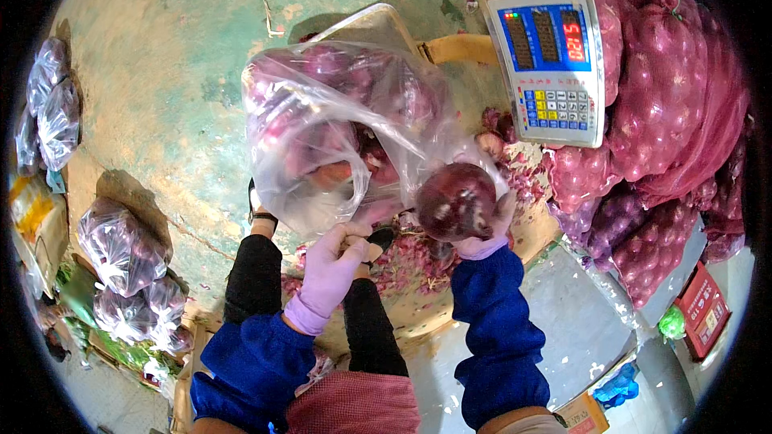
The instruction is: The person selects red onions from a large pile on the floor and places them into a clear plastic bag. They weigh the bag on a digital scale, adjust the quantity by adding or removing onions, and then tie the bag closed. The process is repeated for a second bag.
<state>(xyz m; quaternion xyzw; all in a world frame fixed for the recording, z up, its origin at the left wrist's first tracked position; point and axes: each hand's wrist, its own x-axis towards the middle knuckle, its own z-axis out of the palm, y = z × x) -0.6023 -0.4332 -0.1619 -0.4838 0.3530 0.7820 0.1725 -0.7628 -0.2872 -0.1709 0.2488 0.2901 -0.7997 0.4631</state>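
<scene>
A large red onion (456, 202) rests in my right hand (497, 220), which is gloved and curled around its right and lower side. My left hand (333, 271), in a thin pale purple glove, pinches the lower rim of a clear plastic bag (325, 96). Several red onions fill the far part of the bag, and its mouth gapes towards me. The bag sits on a scale's metal platform (377, 21), of which only the far edge shows. To the right stands the scale's display and keypad (546, 66), with red digits lit.
Red mesh sacks of onions (657, 84) are heaped at the right. Onion skins (422, 259) litter the floor around my feet. Tied clear bags of onions (120, 247) stand at the left, near leafy greens (129, 358). A red box (702, 313) lies at the lower right.
</scene>
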